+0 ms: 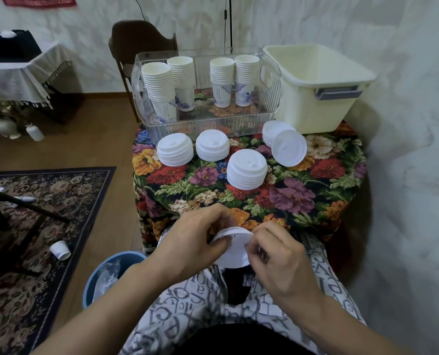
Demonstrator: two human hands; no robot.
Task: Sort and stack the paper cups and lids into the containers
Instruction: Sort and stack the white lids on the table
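Both hands hold white lids (pixel 235 248) over my lap, just below the table's near edge. My left hand (pixel 192 242) grips them from the left, and my right hand (pixel 274 260) pinches their right rim. On the floral tablecloth (pixel 303 198) stand three lid stacks (pixel 175 149) (pixel 212 145) (pixel 246 169). A fourth lid stack (pixel 276 131) has one lid (pixel 288 147) leaning against it. Behind them, a clear bin (pixel 269 116) holds several stacks of paper cups (pixel 159 85) (pixel 222 73). A cream tub (pixel 315 108) stands at the back right.
A loose paper cup (pixel 60 249) lies on the patterned rug (pixel 33 278) to the left. A blue bucket (pixel 90 285) with plastic wrap sits by my left knee. A dark chair (pixel 141 39) stands behind the table. The wall is close on the right.
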